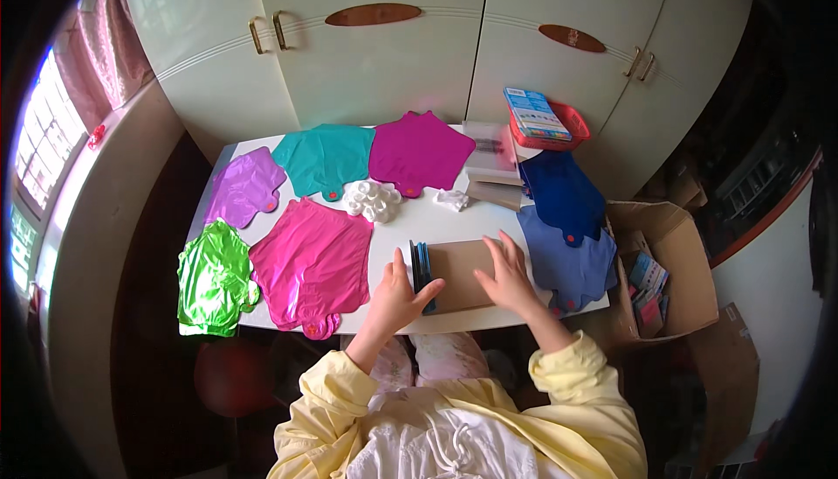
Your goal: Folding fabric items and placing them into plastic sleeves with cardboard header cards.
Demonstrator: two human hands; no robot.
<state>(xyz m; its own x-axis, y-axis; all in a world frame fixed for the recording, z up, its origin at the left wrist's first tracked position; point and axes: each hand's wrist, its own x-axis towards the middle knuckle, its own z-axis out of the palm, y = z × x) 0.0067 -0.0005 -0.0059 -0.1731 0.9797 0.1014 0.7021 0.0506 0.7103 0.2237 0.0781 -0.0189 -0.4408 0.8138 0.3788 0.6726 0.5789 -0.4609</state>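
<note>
My left hand (401, 296) has its fingers spread beside a thin stack of dark and blue flat pieces (422, 271) standing on edge. Its thumb lies across the lower end of the stack. To the right, my right hand (508, 280) is open, fingers apart, over the right end of a flat brown cardboard piece (458, 274). Whether its fingertips touch the card, I cannot tell. Close to my left hand lies a glossy pink foil piece (316, 256) with a small rounded tab. Blue foil pieces (572, 256) lie beyond my right hand.
More foil pieces, lime green (216, 274), purple (244, 186), teal (325, 160) and magenta (419, 154), lie on the white table (397, 233). A ruffled white bundle (373, 201) sits mid-table. A red basket (572, 123) holds packets; an open carton (690, 261) stands right.
</note>
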